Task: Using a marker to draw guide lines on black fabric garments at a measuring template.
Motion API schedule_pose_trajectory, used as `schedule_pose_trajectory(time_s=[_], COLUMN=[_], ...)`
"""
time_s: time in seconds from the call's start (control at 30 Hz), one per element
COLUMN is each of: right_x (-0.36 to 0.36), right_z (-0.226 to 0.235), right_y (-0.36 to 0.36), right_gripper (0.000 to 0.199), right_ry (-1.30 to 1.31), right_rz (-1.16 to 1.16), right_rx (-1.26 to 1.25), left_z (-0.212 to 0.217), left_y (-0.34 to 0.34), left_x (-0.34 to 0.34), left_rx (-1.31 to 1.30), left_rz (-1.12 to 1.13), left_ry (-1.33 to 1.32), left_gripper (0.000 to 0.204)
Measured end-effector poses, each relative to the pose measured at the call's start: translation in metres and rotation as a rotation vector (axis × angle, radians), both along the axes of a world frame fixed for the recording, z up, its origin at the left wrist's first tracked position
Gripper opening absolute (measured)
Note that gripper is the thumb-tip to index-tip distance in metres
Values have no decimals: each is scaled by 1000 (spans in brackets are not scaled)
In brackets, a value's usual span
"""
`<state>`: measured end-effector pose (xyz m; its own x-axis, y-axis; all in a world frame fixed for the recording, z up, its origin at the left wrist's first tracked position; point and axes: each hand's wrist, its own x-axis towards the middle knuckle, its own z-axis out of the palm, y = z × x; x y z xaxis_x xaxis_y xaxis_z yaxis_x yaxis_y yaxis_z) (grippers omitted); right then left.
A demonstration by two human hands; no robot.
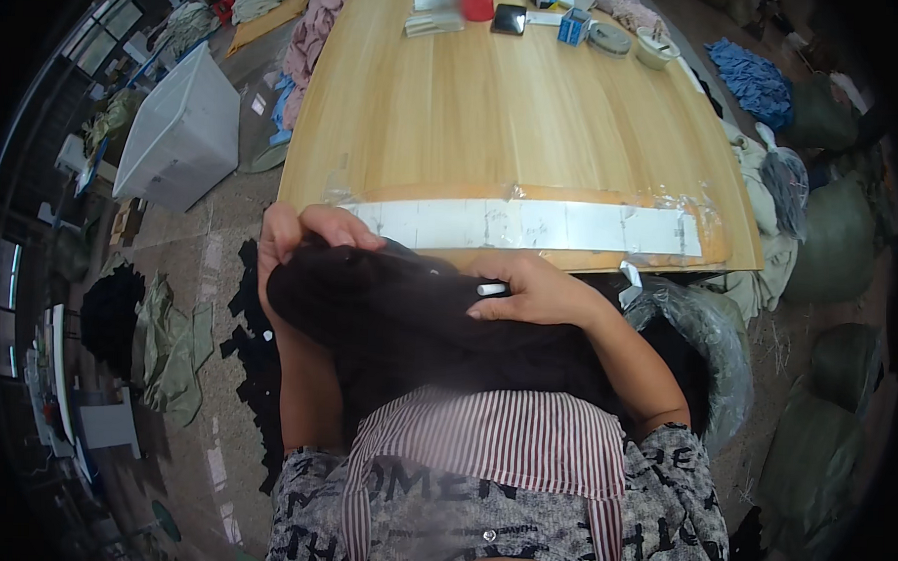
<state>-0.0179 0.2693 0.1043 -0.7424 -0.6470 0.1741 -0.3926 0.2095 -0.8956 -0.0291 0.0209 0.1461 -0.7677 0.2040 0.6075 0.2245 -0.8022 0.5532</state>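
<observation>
Our left hand [281, 235] curls closed on the dark cloth [389, 308]; right grips a white stick [491, 289]. We should keep the fabric taut, unbunched.

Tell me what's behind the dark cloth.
Behind the dark cloth is a wooden table with a white strip. The cloth and left hand hide part of the table's near edge.

wearing a mottled grey shirt [431, 525], bold black lettering [658, 530] running across it, short sleeves [676, 452] baring the forearms [642, 364], an apron [498, 440] in white and dark red stripes covering the front, two matching straps [606, 533] running from it, a small pale stud [490, 535] showing between them
</observation>
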Motion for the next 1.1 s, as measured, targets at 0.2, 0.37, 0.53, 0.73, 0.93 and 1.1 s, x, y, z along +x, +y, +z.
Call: schedule_pose_trajectory(time_s=[0.2, 0.37, 0.53, 0.73, 0.93, 1.1], right_x=[11, 10, 3, 8, -4, -10], right_z=[-41, -52, -52, -34, -26, -40], right_y=[20, 5, 14, -2, -21, -28], right_gripper=[15, 15, 13, 12, 12, 16], right_ry=[-157, -257, 54, -26, 47, -58], right_rz=[-267, -328, -466, -438, -369, -463], right_rx=[48, -143, -216, -327, -428, -465], left_z=[-25, -46, -57, -101, -185, -129], left_y=[-103, -54, -4, -37, -47, -54], left_x=[56, 53, 35, 55, 49, 24], left_rx=[-844, -997, -1532, -635, -232, -219], left_rz=[-298, 26, 21, -416, -569, -399], left_ry=[-104, -424, -8, -843, -1297, -1028], left_gripper=[43, 34, 33, 43, 65, 57])
